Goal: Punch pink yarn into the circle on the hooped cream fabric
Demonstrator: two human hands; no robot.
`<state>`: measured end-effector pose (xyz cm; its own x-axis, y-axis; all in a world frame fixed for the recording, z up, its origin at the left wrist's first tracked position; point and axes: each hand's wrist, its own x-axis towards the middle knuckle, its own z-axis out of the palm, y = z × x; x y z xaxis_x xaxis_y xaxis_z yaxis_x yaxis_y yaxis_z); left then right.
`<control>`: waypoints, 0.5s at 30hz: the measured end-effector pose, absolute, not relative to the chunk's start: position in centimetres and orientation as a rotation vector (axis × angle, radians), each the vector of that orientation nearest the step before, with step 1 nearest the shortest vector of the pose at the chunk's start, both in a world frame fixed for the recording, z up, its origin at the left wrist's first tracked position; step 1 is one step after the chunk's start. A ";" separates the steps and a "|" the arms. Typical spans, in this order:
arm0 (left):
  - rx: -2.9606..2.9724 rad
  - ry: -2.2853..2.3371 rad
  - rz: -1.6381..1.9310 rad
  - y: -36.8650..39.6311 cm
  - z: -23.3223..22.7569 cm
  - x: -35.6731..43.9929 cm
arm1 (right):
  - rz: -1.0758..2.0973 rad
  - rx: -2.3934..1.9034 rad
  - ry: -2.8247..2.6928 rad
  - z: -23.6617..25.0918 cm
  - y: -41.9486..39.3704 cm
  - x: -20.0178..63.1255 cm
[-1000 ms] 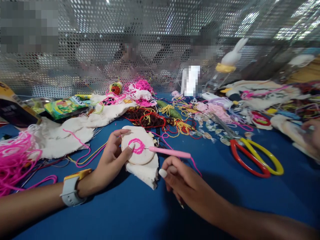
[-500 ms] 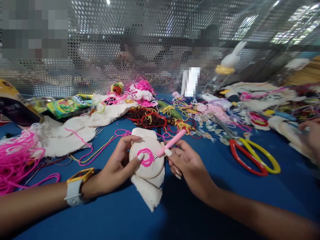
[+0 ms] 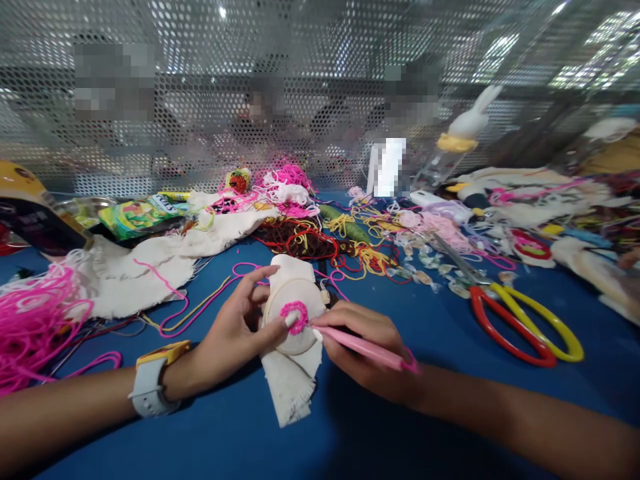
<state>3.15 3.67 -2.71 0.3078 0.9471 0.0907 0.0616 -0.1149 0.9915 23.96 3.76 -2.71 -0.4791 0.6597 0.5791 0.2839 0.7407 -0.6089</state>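
Left hand (image 3: 235, 333) fingers grasp the small embroidery hoop (image 3: 296, 313) with its cream cloth, held just above the blue worktop (image 3: 425, 333) near centre; thumb tip rests by the pink stitched ring (image 3: 295, 315). Right hand (image 3: 365, 347) fingers clenched on the pink punch needle (image 3: 365, 348), tip at the ring's right edge. Red-and-yellow scissors (image 3: 525, 320) lie to the right, loose pink yarn (image 3: 35, 320) far left.

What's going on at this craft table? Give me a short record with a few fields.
Left hand: holds a small embroidery hoop with cream cloth, a pink stitched ring at its centre
Right hand: grips a pink punch needle, tip at the pink ring
Surface: blue table
Nearby: red and yellow scissors to the right; pink yarn far left; cream cloth pieces
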 end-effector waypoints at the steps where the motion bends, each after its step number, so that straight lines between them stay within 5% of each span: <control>1: 1.502 1.009 1.009 3.7 -2.7 3.1 | 0.551 -0.705 -2.102 -2.8 3.8 24.2; 15: 1.577 1.055 0.909 3.9 -2.8 3.2 | 0.544 -0.815 -2.087 -3.7 4.0 24.3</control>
